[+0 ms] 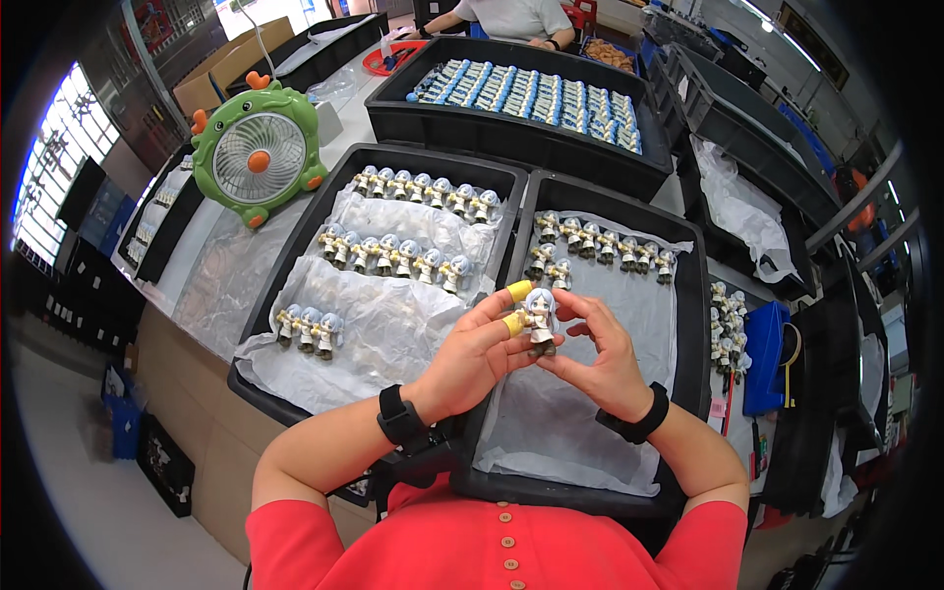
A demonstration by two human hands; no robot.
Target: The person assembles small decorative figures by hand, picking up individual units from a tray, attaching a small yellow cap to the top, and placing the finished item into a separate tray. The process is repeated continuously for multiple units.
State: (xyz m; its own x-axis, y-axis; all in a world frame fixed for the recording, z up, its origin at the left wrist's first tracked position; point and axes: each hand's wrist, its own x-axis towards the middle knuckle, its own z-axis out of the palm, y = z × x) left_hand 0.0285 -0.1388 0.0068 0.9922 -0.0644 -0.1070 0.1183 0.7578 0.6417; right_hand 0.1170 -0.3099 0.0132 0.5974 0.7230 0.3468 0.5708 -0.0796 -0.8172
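Note:
Between both my hands a small figurine (540, 322) is held upright, with pale blue-grey hair, a white outfit and dark boots. My left hand (472, 349) grips its left side, with yellow tape wrapped on two fingertips. The fingers of my right hand (601, 356) pinch it from the right. Both hands hover over the right black tray (694, 324), lined with white paper, where several similar figurines (608, 246) stand at the far end. In the left black tray (369, 155), rows of like figurines (398, 258) rest on sheets of white paper.
A green cartoon-shaped fan (258, 157) stands at the left. Beyond the trays is a larger black tray (521, 128) filled with blue-and-white pieces. A person (516, 20) sits across the table. More figurines (728, 329) and a blue bin (765, 359) lie at the right.

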